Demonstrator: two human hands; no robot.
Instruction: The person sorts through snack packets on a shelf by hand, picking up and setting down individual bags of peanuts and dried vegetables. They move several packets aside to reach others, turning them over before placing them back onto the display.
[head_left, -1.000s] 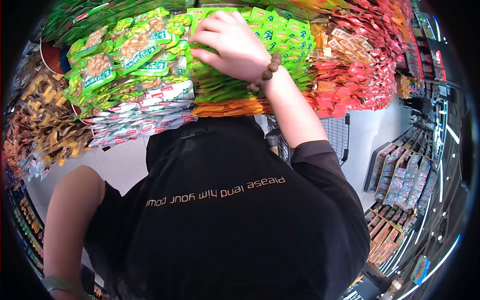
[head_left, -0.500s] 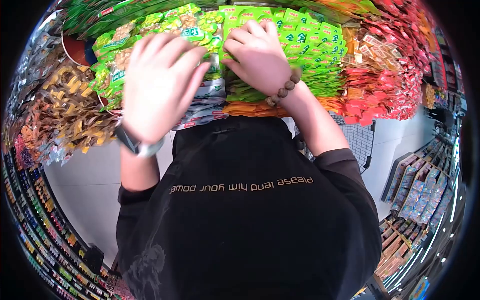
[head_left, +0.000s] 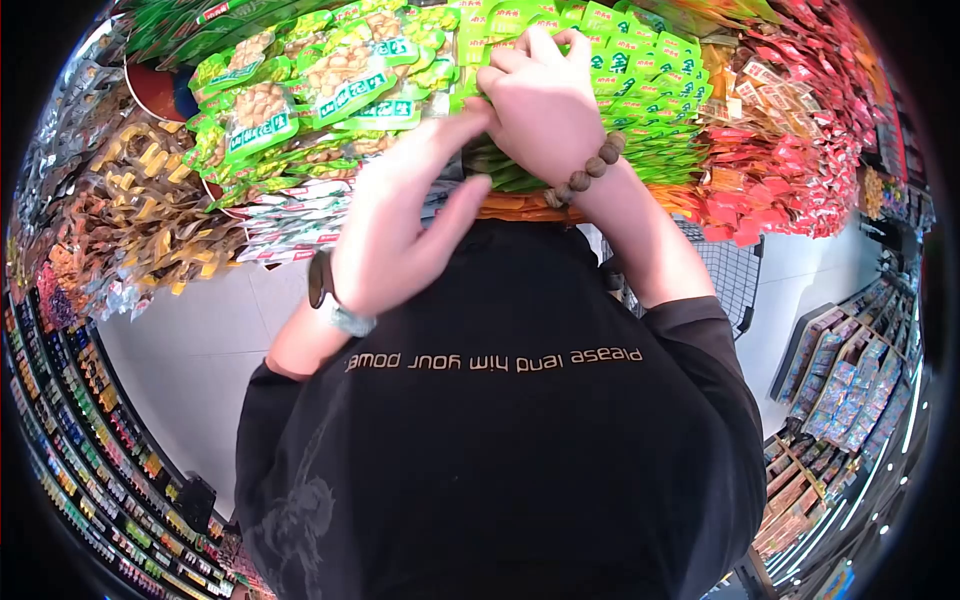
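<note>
My left hand (head_left: 395,225), with a dark watch on its wrist, is over the near edge of the packets. Its fingers are stretched toward my right hand and its thumb is spread apart. My right hand (head_left: 545,105), with a brown bead bracelet (head_left: 590,172), is over rows of green snack packets (head_left: 640,75). Its fingers are bent down among them; the fingertips are partly hidden, so what they grip cannot be made out. Left of it lie clear-windowed green bags of peanuts (head_left: 350,75). White-and-grey packets (head_left: 295,215) show beneath these bags.
Red packets (head_left: 790,150) fill the right of the display, brown-and-yellow ones (head_left: 155,200) the left. A black wire basket or cart (head_left: 725,265) stands beyond my right arm. Shelves of goods (head_left: 110,480) curve along the left; a rack of packs (head_left: 840,385) stands at right.
My left hand has moved right and nearer my body, off the peanut bags and toward my right hand. My right hand has shifted slightly right, its fingers more bent.
</note>
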